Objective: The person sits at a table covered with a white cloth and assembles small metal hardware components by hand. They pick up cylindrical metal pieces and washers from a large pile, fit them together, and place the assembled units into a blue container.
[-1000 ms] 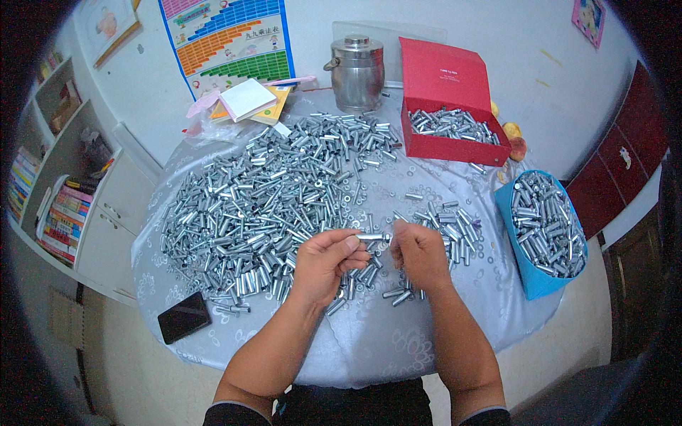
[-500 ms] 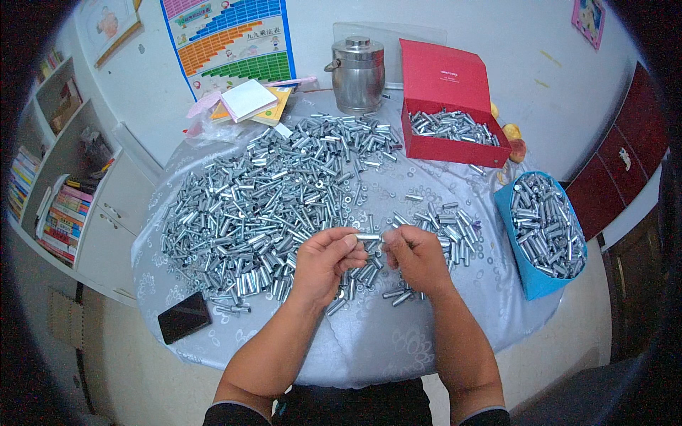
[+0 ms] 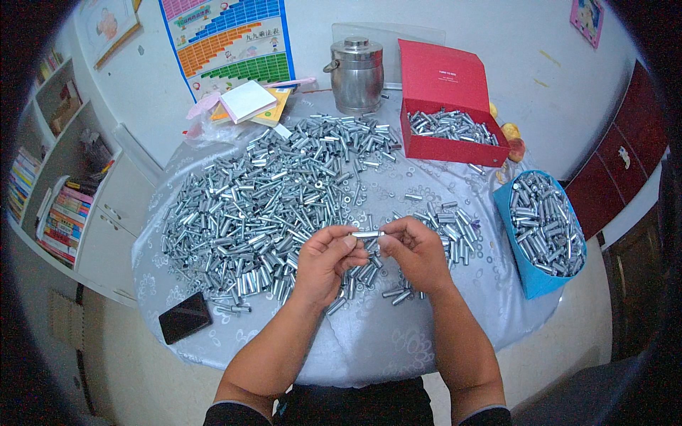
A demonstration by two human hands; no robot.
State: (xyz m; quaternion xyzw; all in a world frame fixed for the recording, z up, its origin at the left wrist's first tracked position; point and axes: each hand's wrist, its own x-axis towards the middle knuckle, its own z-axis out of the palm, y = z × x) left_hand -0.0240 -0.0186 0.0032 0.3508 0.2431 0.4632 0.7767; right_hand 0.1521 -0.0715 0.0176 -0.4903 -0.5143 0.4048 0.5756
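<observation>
A short silvery metal sleeve lies level between my hands, above the near middle of the table. The thumb and fingers of my left hand pinch its left end. My right hand has thumb and forefinger closed at the right end; any small part between those fingertips is too small to make out. A large heap of metal sleeves and bolts spreads to the left and behind my hands. Beyond my right hand lies a smaller group of sleeves, with flat washers scattered around.
A red box of metal pieces stands at the back right, its lid up. The blue container at the right is full of sleeves. A metal pot, notepads and a black phone also rest on the silver tablecloth.
My right hand's fingers have shifted slightly up and left at the sleeve's end, showing more of the sleeve. My left hand stays nearly still, keeping its pinch.
</observation>
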